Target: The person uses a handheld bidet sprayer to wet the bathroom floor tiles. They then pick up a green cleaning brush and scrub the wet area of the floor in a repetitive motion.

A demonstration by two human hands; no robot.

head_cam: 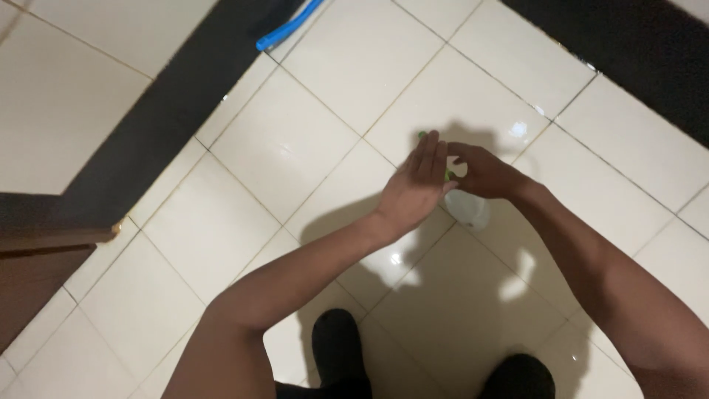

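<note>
hands meet over the tiled floor (317, 140): left hand (415, 188) flat and open, fingers together, its palm against a small green piece (448, 176); right hand (484, 174) curled, seemingly pinching it above a white bottle (470, 209). best keep the bottle upright and the grip steady. bottle pale, rounded, mostly hidden.

1. The floor (310, 140) is glossy cream tile with thin dark grout lines.
2. A black strip (159, 118) crosses it diagonally at upper left.
3. A blue hose (288, 28) lies near the top edge.
4. Two dark shoes (340, 347) stand on it below.
</note>
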